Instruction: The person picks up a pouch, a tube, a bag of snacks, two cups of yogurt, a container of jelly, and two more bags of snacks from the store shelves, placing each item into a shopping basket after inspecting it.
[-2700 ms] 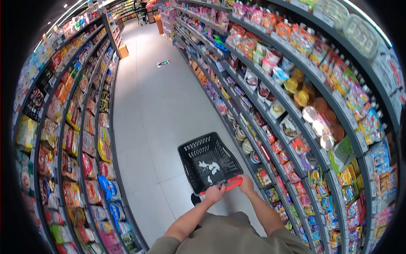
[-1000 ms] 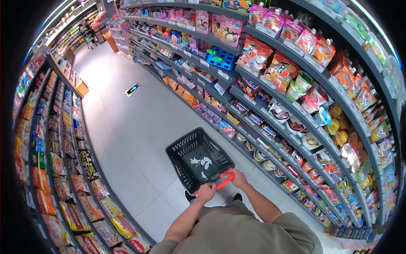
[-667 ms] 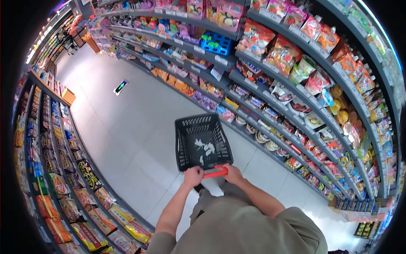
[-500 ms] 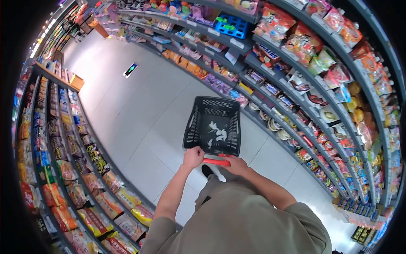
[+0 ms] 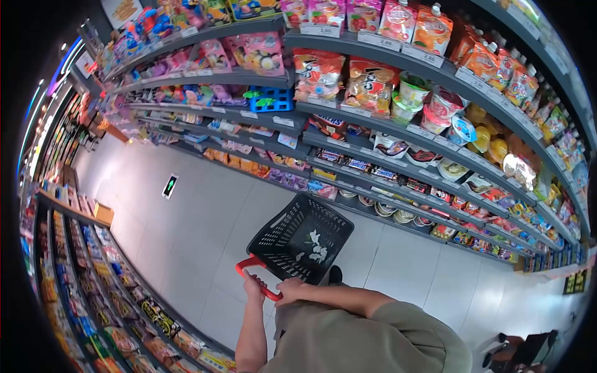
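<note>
A black plastic shopping basket (image 5: 267, 242) with perforated walls stands in front of me, turned at an angle. A few small white pieces (image 5: 317, 252) lie on its bottom; what they are I cannot make out. Its red handle (image 5: 241, 265) is tilted toward my body. My left hand (image 5: 253, 288) is closed round the handle's middle part. At the handle's near right end is my right hand (image 5: 290, 290), closed on it beside the basket's rim.
Snack shelves (image 5: 354, 112) curve along the front and right, with bags, pouches and cups. Another shelf row (image 5: 106, 280) runs down the left. A floor sign with a green arrow (image 5: 170, 186) lies on the tiled aisle (image 5: 208, 217). A dark wheeled object (image 5: 522, 351) stands at lower right.
My view has turned right toward the snack shelves. The basket has rotated, and its handle now slants to the left. Both hands remain on the handle, with the left one shifted along it.
</note>
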`<state>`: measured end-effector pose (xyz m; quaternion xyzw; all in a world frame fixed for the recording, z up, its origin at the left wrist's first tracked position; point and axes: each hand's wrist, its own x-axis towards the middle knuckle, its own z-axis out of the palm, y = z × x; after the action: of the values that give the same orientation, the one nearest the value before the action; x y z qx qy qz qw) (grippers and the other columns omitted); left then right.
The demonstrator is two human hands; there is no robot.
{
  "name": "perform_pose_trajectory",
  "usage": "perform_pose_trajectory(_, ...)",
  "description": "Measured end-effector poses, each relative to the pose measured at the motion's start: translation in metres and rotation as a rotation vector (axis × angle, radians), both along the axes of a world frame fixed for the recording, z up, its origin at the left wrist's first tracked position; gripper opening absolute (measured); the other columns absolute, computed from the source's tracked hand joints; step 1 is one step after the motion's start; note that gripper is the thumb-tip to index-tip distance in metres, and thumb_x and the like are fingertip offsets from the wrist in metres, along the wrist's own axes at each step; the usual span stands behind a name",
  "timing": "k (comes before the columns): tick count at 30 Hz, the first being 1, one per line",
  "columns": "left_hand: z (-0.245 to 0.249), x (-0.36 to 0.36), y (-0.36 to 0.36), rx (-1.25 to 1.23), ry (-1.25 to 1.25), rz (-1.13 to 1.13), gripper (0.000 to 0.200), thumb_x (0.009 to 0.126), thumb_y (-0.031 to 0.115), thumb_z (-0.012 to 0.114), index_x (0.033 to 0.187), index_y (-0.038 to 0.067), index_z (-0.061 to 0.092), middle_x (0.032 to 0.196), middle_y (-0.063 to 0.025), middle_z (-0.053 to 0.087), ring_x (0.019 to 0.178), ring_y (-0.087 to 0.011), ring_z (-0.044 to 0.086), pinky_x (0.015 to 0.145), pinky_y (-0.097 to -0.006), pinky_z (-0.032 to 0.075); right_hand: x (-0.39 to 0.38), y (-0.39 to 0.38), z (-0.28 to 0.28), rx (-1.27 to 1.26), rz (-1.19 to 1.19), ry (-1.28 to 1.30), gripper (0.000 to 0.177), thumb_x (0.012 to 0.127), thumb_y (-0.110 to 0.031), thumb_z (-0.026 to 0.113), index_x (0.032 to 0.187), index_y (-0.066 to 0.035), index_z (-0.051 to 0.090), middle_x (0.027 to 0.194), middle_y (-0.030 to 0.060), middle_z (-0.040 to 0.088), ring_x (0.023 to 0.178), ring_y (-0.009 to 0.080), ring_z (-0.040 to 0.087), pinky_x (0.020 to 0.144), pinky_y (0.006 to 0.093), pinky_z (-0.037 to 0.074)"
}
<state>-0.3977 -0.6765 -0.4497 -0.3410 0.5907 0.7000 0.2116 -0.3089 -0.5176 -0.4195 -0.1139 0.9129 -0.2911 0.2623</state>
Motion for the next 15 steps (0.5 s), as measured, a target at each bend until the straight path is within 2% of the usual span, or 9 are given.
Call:
perform_pose_trajectory(3, 0.004, -0.031, 0.009, -0.155, 0.082, -0.051, 0.06, 0.095, 0.065, 0.053, 0.087, 0.005, 0.05, 0.058, 0.0021, 0.038, 0.043, -0.0117, 0.039, 0.04, -0.0282, 0.036, -0.002, 0.052, -0.009, -0.357, -0.176, -0.168, 0.062, 0.077, -0.065, 0.072, 0.099, -0.007, 0.075, 0.09, 0.0172, 0.072, 0.088, 0.0347, 0.07, 0.076, 0.0432, 0.053)
perform_pose_trajectory(5, -0.001, -0.056, 0.008, -0.176, 0.105, -0.087, 0.058, 0.095, 0.063, 0.055, 0.083, 0.006, 0.05, 0.056, 0.0031, 0.038, 0.041, -0.0105, 0.037, 0.038, -0.0272, 0.033, 0.019, 0.089, -0.044, -0.403, -0.414, -0.096, 0.059, 0.082, -0.064, 0.068, 0.095, -0.007, 0.075, 0.091, 0.0174, 0.072, 0.086, 0.0359, 0.07, 0.075, 0.044, 0.053)
perform_pose_trajectory(6, 0.001, -0.07, 0.005, -0.204, 0.112, -0.117, 0.058, 0.095, 0.063, 0.055, 0.083, 0.006, 0.051, 0.056, 0.003, 0.039, 0.041, -0.0104, 0.038, 0.038, -0.0272, 0.033, 0.03, 0.114, -0.043, -0.263, -0.437, -0.091, 0.055, 0.086, -0.06, 0.068, 0.106, -0.008, 0.075, 0.098, 0.0153, 0.074, 0.092, 0.032, 0.07, 0.08, 0.0401, 0.054)
perform_pose_trajectory(8, 0.002, -0.101, 0.0, -0.237, 0.118, -0.162, 0.058, 0.095, 0.062, 0.056, 0.084, 0.005, 0.052, 0.056, 0.003, 0.041, 0.041, -0.0102, 0.039, 0.038, -0.0273, 0.032, 0.073, 0.159, -0.106, -0.125, -0.574, -0.072, 0.058, 0.083, -0.064, 0.068, 0.102, -0.009, 0.074, 0.098, 0.0146, 0.073, 0.095, 0.0318, 0.07, 0.084, 0.04, 0.055)
perform_pose_trajectory(9, 0.001, -0.117, -0.004, -0.227, 0.121, -0.189, 0.058, 0.095, 0.062, 0.056, 0.084, 0.005, 0.052, 0.056, 0.003, 0.041, 0.041, -0.0102, 0.039, 0.038, -0.0273, 0.032, 0.098, 0.176, -0.085, 0.032, -0.77, -0.137, 0.062, 0.08, -0.068, 0.068, 0.104, -0.011, 0.073, 0.103, 0.0136, 0.073, 0.103, 0.0321, 0.068, 0.091, 0.0408, 0.053)
perform_pose_trajectory(10, 0.001, -0.132, -0.008, -0.255, 0.129, -0.228, 0.059, 0.095, 0.062, 0.056, 0.085, 0.005, 0.053, 0.056, 0.0028, 0.041, 0.042, -0.0102, 0.039, 0.038, -0.0273, 0.032, 0.123, 0.193, -0.09, 0.048, -0.872, -0.221, 0.064, 0.079, -0.07, 0.068, 0.109, -0.014, 0.072, 0.108, 0.0131, 0.072, 0.109, 0.0325, 0.066, 0.096, 0.0416, 0.051)
perform_pose_trajectory(12, -0.001, -0.165, -0.017, -0.267, 0.147, -0.277, 0.06, 0.095, 0.063, 0.056, 0.086, 0.004, 0.055, 0.056, 0.0023, 0.042, 0.041, -0.0106, 0.039, 0.038, -0.0277, 0.033, 0.167, 0.209, -0.09, 0.233, -1.121, -0.343, 0.06, 0.081, -0.07, 0.064, 0.099, -0.013, 0.075, 0.106, 0.0135, 0.073, 0.107, 0.0333, 0.067, 0.092, 0.0419, 0.053)
perform_pose_trajectory(13, 0.001, -0.178, -0.02, -0.255, 0.149, -0.277, 0.06, 0.095, 0.063, 0.056, 0.086, 0.004, 0.055, 0.056, 0.0023, 0.042, 0.041, -0.0106, 0.039, 0.038, -0.0277, 0.033, 0.186, 0.207, -0.082, 0.215, -1.293, -0.403, 0.06, 0.082, -0.069, 0.063, 0.095, -0.011, 0.075, 0.103, 0.0134, 0.074, 0.097, 0.0323, 0.07, 0.09, 0.0406, 0.054)
perform_pose_trajectory(15, 0.011, -0.212, -0.03, -0.236, 0.155, -0.337, 0.06, 0.095, 0.062, 0.056, 0.086, 0.004, 0.055, 0.056, 0.0021, 0.042, 0.042, -0.011, 0.04, 0.039, -0.0283, 0.034, 0.21, 0.202, -0.086, 0.188, -1.357, -0.692, 0.053, 0.085, -0.059, 0.067, 0.093, -0.007, 0.075, 0.099, 0.0128, 0.075, 0.086, 0.026, 0.072, 0.081, 0.0378, 0.057)
